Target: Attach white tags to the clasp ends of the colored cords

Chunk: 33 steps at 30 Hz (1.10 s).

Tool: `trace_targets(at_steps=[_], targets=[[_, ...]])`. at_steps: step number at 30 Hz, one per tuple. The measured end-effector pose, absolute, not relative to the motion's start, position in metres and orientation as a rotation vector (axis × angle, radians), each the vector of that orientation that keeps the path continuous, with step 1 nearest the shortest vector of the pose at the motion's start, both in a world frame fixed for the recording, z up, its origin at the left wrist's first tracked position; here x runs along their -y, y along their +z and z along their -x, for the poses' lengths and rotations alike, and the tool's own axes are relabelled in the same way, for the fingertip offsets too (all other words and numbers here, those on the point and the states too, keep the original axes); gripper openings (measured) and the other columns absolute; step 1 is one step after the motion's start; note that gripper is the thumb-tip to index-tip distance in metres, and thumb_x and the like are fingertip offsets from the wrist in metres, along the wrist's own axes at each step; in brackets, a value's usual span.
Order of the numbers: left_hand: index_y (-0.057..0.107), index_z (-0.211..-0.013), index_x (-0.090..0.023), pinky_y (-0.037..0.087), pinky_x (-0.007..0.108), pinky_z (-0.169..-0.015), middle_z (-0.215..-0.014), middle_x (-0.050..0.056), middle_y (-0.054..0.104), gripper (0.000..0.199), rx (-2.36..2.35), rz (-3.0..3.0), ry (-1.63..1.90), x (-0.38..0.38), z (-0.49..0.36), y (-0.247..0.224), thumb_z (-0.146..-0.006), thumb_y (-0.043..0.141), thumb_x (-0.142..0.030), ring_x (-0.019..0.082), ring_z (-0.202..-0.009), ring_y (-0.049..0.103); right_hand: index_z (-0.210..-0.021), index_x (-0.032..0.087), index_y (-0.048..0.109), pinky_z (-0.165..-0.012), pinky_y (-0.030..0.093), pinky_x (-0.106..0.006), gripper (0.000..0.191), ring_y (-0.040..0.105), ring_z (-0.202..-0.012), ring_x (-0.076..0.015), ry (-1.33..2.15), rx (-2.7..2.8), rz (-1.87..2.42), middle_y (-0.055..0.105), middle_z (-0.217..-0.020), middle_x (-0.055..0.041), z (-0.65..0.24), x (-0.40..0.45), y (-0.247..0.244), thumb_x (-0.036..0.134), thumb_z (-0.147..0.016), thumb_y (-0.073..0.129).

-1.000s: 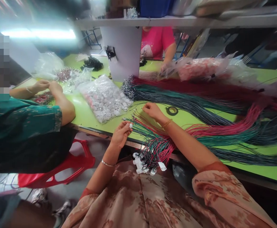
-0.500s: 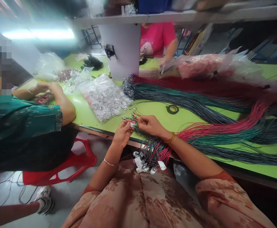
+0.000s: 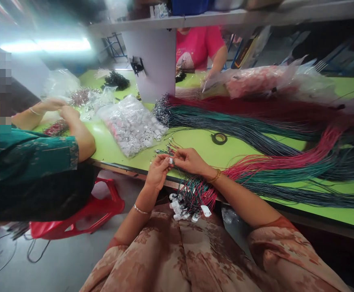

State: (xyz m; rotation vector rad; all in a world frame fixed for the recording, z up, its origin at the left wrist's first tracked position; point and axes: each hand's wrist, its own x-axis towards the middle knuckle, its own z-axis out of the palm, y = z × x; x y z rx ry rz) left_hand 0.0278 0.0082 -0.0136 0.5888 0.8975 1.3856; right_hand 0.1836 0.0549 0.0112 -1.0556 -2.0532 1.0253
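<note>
My left hand [image 3: 158,171] pinches a small white plastic connector [image 3: 171,161] between thumb and fingers, above the table's front edge. Close against it, my right hand [image 3: 190,161] is closed on a thin wire, mostly hidden by the fingers. Loose wire ends with metal tips [image 3: 171,147] lie on the table just beyond both hands. Below my right wrist, a bunch of red, green and black wires [image 3: 199,192] hangs over the edge, with white connectors [image 3: 178,209] on its ends near my lap.
A clear bag of white connectors [image 3: 134,127] lies left of centre on the green table [image 3: 192,140]. Black tape [image 3: 219,138] and long wire bundles [image 3: 271,164] lie to the right. A co-worker [image 3: 37,150] sits at left by a red stool [image 3: 104,207]; another person [image 3: 199,48] is opposite.
My right fingers have moved up against the white connector, which has turned slightly in my left hand. The left co-worker's hands have shifted a little, and a foot at lower left has left view.
</note>
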Motion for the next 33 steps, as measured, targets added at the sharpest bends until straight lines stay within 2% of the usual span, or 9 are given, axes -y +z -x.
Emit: trace_targets(at_steps=[3, 8, 13, 16, 19, 21, 26, 30, 33], targets=[[0.063, -0.082, -0.016, 0.043, 0.018, -0.057, -0.068, -0.003, 0.065, 0.033, -0.943, -0.607, 1.408, -0.007, -0.029, -0.015, -0.062, 0.086, -0.030, 0.006, -0.057, 0.058, -0.069, 0.015, 0.062, -0.054, 0.027, -0.022, 0.021, 0.039, -0.054, -0.0083, 0.963, 2.095, 1.023, 0.053, -0.058, 0.0031, -0.182, -0.054, 0.010, 0.032, -0.081, 0.057], [0.060, -0.083, -0.016, 0.044, 0.018, -0.058, -0.072, -0.003, 0.066, 0.038, -0.981, -0.591, 1.402, -0.006, -0.026, -0.015, -0.061, 0.086, -0.033, 0.006, -0.057, 0.059, -0.067, 0.015, 0.058, -0.056, 0.026, -0.023, 0.017, 0.040, -0.053, -0.0084, 0.851, 2.227, 0.957, 0.052, -0.058, 0.0025, -0.183, -0.055, 0.009, 0.022, -0.082, 0.054], [0.058, -0.080, -0.016, 0.041, 0.018, -0.056, -0.065, -0.004, 0.063, 0.037, -1.043, -0.669, 1.413, -0.004, -0.030, -0.017, -0.063, 0.084, -0.036, 0.006, -0.057, 0.057, -0.062, 0.017, 0.053, -0.056, 0.026, -0.025, 0.020, 0.039, -0.053, -0.0098, 0.756, 2.247, 1.030, 0.053, -0.057, 0.0008, -0.178, -0.052, 0.008, 0.022, -0.081, 0.056], [0.057, -0.082, -0.017, 0.042, 0.019, -0.057, -0.068, -0.003, 0.063, 0.037, -1.063, -0.742, 1.409, -0.006, -0.028, -0.014, -0.065, 0.082, -0.038, 0.007, -0.059, 0.057, -0.067, 0.016, 0.056, -0.057, 0.027, -0.024, 0.021, 0.041, -0.055, -0.0101, 0.810, 2.237, 1.007, 0.054, -0.059, 0.0008, -0.180, -0.054, 0.012, 0.026, -0.085, 0.054], [0.058, -0.087, -0.018, 0.046, 0.022, -0.065, -0.078, -0.001, 0.064, 0.033, -1.096, -0.973, 1.413, -0.010, -0.019, -0.003, -0.070, 0.078, -0.038, 0.009, -0.065, 0.059, -0.085, 0.016, 0.063, -0.061, 0.033, -0.023, 0.020, 0.048, -0.064, -0.0107, 0.927, 2.204, 0.930, 0.062, -0.075, -0.0008, -0.188, -0.058, 0.017, 0.035, -0.084, 0.059], [0.060, -0.091, -0.017, 0.048, 0.025, -0.070, -0.083, 0.001, 0.065, 0.029, -1.131, -1.219, 1.355, -0.012, -0.010, 0.009, -0.074, 0.074, -0.036, 0.011, -0.071, 0.061, -0.095, 0.016, 0.063, -0.064, 0.036, -0.023, 0.025, 0.051, -0.069, -0.0114, 0.943, 2.232, 0.876, 0.065, -0.083, -0.0014, -0.194, -0.060, 0.019, 0.032, -0.077, 0.066], [0.063, -0.087, -0.018, 0.045, 0.030, -0.084, -0.089, 0.004, 0.064, 0.007, -1.345, -1.956, 1.113, -0.012, 0.006, 0.038, -0.083, 0.061, -0.024, 0.017, -0.089, 0.058, -0.089, 0.014, 0.065, -0.061, 0.038, -0.023, 0.017, 0.051, -0.061, -0.0109, 1.008, 2.195, 0.939, 0.063, -0.070, 0.0004, -0.206, -0.061, 0.023, 0.020, -0.075, 0.057], [0.056, -0.084, -0.018, 0.044, 0.031, -0.076, -0.080, 0.002, 0.060, 0.006, -1.529, -2.140, 0.936, -0.008, 0.010, 0.048, -0.085, 0.052, -0.021, 0.016, -0.077, 0.055, -0.093, 0.015, 0.068, -0.071, 0.044, -0.025, 0.022, 0.059, -0.075, -0.0146, 0.910, 2.157, 1.004, 0.070, -0.087, -0.0047, -0.230, -0.076, 0.034, 0.027, -0.082, 0.054], [0.053, -0.080, -0.019, 0.042, 0.029, -0.068, -0.071, -0.001, 0.057, 0.006, -1.587, -2.062, 0.840, -0.007, 0.014, 0.047, -0.082, 0.054, -0.025, 0.015, -0.066, 0.051, -0.096, 0.014, 0.068, -0.073, 0.044, -0.028, 0.026, 0.060, -0.079, -0.0175, 0.580, 2.139, 1.340, 0.071, -0.094, -0.0081, -0.264, -0.100, 0.036, 0.029, -0.083, 0.052]])
